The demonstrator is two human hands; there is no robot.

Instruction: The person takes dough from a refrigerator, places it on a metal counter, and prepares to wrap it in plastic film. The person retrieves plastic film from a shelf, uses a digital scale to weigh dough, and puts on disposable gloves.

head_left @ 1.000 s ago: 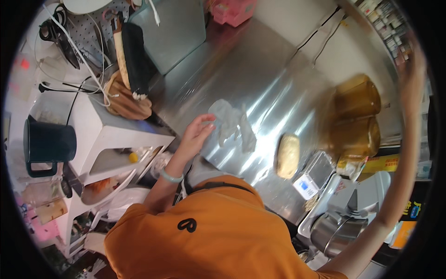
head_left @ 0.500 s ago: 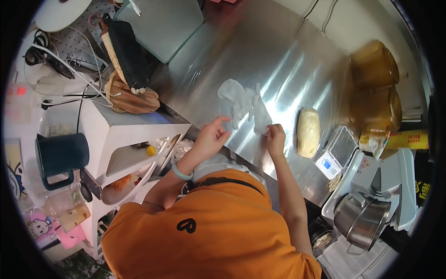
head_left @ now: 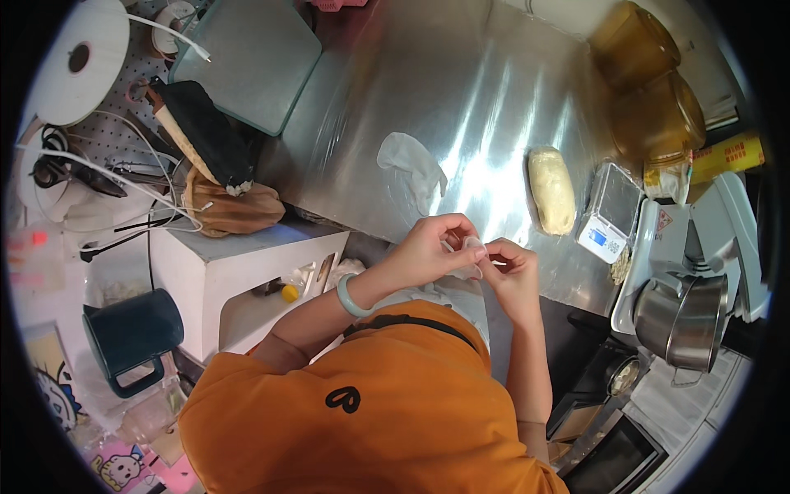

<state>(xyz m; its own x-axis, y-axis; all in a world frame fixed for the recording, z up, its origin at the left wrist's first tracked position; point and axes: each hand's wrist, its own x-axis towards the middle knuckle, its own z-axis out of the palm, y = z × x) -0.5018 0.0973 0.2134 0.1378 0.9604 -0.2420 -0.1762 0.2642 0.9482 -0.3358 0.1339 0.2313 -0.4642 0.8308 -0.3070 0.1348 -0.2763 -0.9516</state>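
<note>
both hands busy with a thin whitish glove over the near edge of the desk

closest in is the person's orange top (head_left: 329, 428), and a pale green bangle (head_left: 349, 296) sits on the left wrist. just past that, the left grip (head_left: 439, 247) is pinching a bunched-up thin whitish glove (head_left: 471, 242) (pretty sure it's a glove, fingers hide a lot of it). right grip (head_left: 517, 276) is right up against it, fingers curled, thumb and fingertips at the same bit of film. both hands look bare.

a bit further out, on the shiny metal desk (head_left: 354, 152), a second glove (head_left: 411, 165) lies limp, touching nothing else. off to the right there's a pale dough log (head_left: 550, 191), then a clear box (head_left: 615, 198) with a label just beside it. steel pot (head_left: 683, 321) is over at the far right, and a dark teal mug (head_left: 136, 337) is well off to the left.

way back: two brown jars (head_left: 650, 99) side by side at the right, and a grey board (head_left: 251, 66) at the left.
</note>
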